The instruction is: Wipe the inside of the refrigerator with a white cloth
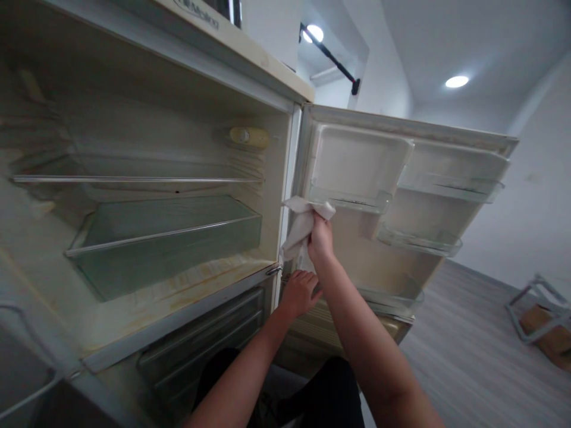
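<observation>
My right hand [320,239] is closed around a crumpled white cloth [302,227]. It holds the cloth against the hinge side of the open refrigerator door [352,238], beside the door seal. Just below, my left hand [300,292] is at the lower hinge corner of the door, with its fingers bent over the edge and the thumb apart. Part of what those fingers touch is hidden. To the left, the refrigerator compartment [147,128] stands open, its floor [178,291] stained yellow-brown.
Inside are a glass shelf [138,179], a clear drawer [169,255] and a yellowish lamp cover [248,137]. Clear door bins [352,200] line the door. A lower compartment with a drawer [200,345] lies beneath. A grey frame [537,309] and cardboard box [542,333] stand at right.
</observation>
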Motion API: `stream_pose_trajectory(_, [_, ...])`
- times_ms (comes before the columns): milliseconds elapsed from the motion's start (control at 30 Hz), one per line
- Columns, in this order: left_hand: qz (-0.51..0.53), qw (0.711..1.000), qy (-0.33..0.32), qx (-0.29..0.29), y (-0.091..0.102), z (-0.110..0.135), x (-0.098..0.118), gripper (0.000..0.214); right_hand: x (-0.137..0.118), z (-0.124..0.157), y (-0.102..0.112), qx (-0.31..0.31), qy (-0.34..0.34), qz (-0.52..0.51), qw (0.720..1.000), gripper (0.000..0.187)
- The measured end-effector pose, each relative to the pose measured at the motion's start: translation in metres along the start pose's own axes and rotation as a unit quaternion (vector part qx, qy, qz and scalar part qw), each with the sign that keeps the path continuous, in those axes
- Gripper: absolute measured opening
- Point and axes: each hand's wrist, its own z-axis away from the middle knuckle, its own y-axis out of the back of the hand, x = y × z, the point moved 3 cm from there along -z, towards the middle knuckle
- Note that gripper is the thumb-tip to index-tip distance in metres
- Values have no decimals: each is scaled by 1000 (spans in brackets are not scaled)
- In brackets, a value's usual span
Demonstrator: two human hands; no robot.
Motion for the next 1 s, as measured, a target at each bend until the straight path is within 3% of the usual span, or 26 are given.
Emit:
stream_pose_trajectory(100, [-2,1000,0,-1,5,0,3,15,-19,-16,-10,12,-46,-101,994,8])
stream_pose_trajectory(233, [0,1000,0,-2,5,0,3,17,-41,-24,-8,0,-109,-159,981,20])
stream_pose_trajectory(467, [3,1000,-5,2,5,2,1,19,-77,-34,29,-35,-68,-182,980,31])
stream_pose_trajectory(667, [0,1000,-8,8,7,2,3,18,-103,-23,51,-99,-16,-162,982,40])
stream_pose_trajectory(833, [0,1000,-3,8,7,2,4,18,-99,-17,40,-93,-9,-168,981,42])
stream_pose_trajectory(1000, [1,1000,-3,7,7,2,3,17,-73,-18,7,-80,-45,-108,990,42])
